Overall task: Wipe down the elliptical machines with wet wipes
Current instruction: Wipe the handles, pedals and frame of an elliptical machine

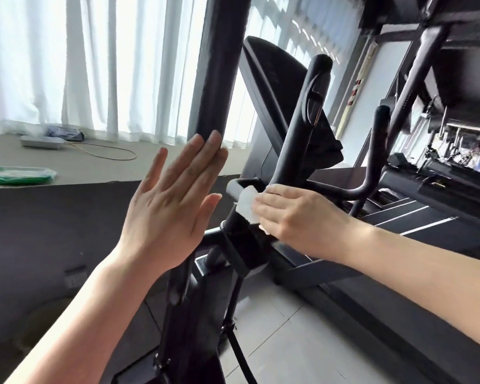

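The left hand (166, 209) is raised flat with its fingers straight and close together, the fingertips lying against the thick black padded upright handlebar (216, 65) of the black elliptical machine (233, 253) — it grasps nothing. The right hand (297, 217) reaches in from the right with its fingers curled down over a crumpled white wet wipe (247, 203), pressing it onto the frame just below a short grey-capped stub (234, 188) near the base of the curved black inner handle (302, 120). Part of the wipe shows beyond the fingertips; the rest is hidden under the hand. Behind the inner handle stands the machine's dark angled console (263, 79). On the beige window ledge (94, 164) to the left lies a green and white packet (17, 176), well apart from both hands, and farther back a white power strip (40, 141) with a thin yellow cord (108, 151). White curtains (81, 65) hang over the bright window — more dark gym machines (427, 184) stand to the right on the pale tiled floor (283, 328).
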